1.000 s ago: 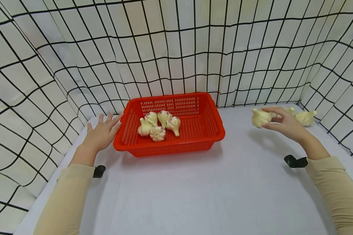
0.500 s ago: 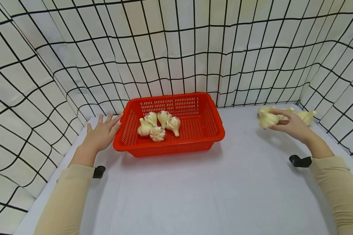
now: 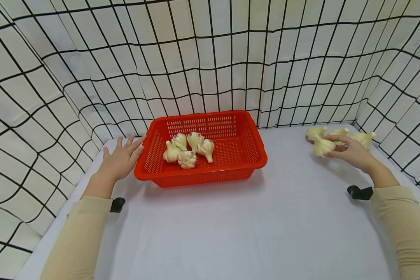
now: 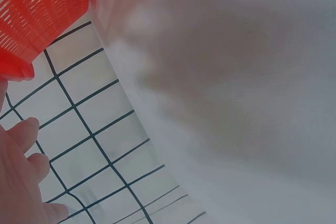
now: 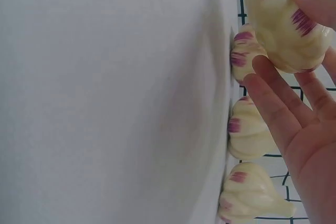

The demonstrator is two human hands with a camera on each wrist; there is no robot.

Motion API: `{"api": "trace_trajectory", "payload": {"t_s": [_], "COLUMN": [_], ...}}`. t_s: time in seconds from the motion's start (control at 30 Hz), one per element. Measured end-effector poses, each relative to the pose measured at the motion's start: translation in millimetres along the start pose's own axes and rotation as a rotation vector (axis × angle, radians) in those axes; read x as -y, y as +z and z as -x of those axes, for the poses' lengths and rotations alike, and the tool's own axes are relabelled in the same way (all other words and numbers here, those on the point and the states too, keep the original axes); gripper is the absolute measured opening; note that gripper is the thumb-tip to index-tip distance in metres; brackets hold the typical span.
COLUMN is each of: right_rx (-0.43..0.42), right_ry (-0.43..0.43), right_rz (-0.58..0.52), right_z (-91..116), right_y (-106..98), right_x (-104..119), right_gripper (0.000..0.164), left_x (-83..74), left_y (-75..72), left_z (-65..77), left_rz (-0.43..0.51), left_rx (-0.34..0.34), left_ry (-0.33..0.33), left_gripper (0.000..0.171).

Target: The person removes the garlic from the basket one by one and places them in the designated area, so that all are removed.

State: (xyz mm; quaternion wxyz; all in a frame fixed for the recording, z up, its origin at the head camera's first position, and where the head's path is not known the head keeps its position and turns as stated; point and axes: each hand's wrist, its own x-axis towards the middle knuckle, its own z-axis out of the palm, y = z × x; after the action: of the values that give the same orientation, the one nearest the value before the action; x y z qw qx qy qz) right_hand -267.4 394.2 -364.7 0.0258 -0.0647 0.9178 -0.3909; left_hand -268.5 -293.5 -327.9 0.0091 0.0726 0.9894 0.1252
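Observation:
My right hand (image 3: 353, 154) pinches a pale garlic bulb (image 3: 323, 147) between thumb and fingers at the right of the head view. The right wrist view shows the purple streaks of this held bulb (image 5: 283, 43); its lower fingers stretch out beneath. Behind it on the cloth sit three more bulbs: a left one (image 3: 314, 133), a middle one (image 3: 342, 131) partly covered by the hand, and a right one (image 3: 364, 139). My left hand (image 3: 121, 159) lies with spread fingers against the left rim of a red plastic basket (image 3: 203, 179).
Several garlic bulbs (image 3: 188, 158) are grouped in the left half of the basket. White cloth (image 3: 224, 233) covers the table. Black netting (image 3: 227, 70) over white sheets walls in the back and both sides, close behind basket and loose bulbs.
My right hand has carried its bulb a little to the right and lower, towards the loose bulbs; the left one of these now shows behind it. The left hand and basket stay put.

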Motion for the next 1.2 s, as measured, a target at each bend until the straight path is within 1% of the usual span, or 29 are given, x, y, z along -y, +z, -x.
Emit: {"api": "trace_trajectory", "payload": {"t_s": [0.27, 0.53, 0.97, 1.07, 1.2], "right_rx": [0.011, 0.034, 0.062, 0.074, 0.068], "right_ry": [-0.032, 0.004, 0.016, 0.001, -0.031], "right_rz": [0.033, 0.034, 0.037, 0.036, 0.046], "right_z": [-1, -1, -3, -4, -5], "right_y": [1, 0, -4, -6, -6], "right_x": [-8, -13, -25, -26, -25], "right_gripper": [0.068, 0.072, 0.073, 0.074, 0.071], "left_x": [-0.3, -0.7, -0.6, -0.9, -0.6], "left_y": [-0.6, -0.7, -0.1, -0.3, -0.2], "left_z": [0.0, 0.0, -0.2, 0.1, 0.1], "left_rz": [0.001, 0.002, 0.012, 0.017, 0.018], "left_rx": [0.003, -0.002, 0.002, 0.001, 0.002], "left_ry": [-0.001, 0.004, 0.003, 0.004, 0.005], "left_gripper": [0.07, 0.071, 0.072, 0.072, 0.073]}}
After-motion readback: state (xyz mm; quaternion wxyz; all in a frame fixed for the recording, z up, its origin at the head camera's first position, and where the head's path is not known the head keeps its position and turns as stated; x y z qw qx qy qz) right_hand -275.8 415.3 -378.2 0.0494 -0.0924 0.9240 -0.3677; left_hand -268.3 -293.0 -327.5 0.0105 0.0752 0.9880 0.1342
